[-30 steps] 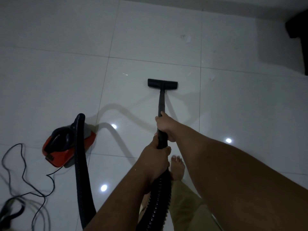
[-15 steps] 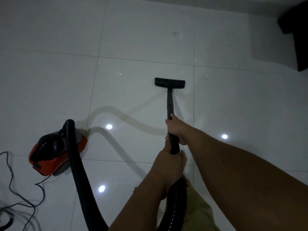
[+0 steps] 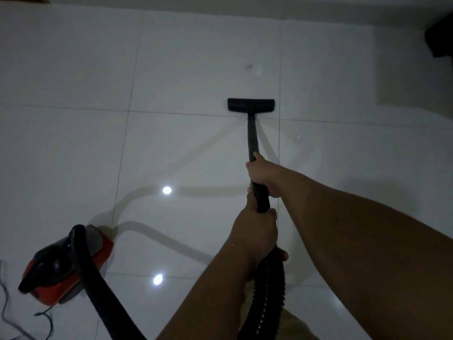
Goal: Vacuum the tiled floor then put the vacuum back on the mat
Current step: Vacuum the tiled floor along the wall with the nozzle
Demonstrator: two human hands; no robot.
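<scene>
Both hands grip the black vacuum wand (image 3: 252,136). My right hand (image 3: 263,174) holds it higher up the tube, my left hand (image 3: 256,229) lower, where the ribbed black hose (image 3: 267,295) joins. The flat black floor nozzle (image 3: 250,105) rests on the white tiled floor (image 3: 183,69), just past a grout line. The red and black vacuum body (image 3: 63,266) sits on the tiles at lower left, with its hose curving from it toward the bottom edge. No mat is in view.
Small pale specks of debris (image 3: 257,69) lie beyond the nozzle, and another debris speck (image 3: 298,138) lies to the right of the wand. A thin power cord (image 3: 7,312) trails at the left edge. A dark piece of furniture (image 3: 441,38) stands at the far right corner.
The nozzle has been pushed forward across a grout line toward the debris. The view has shifted, so the vacuum body now sits lower and further left.
</scene>
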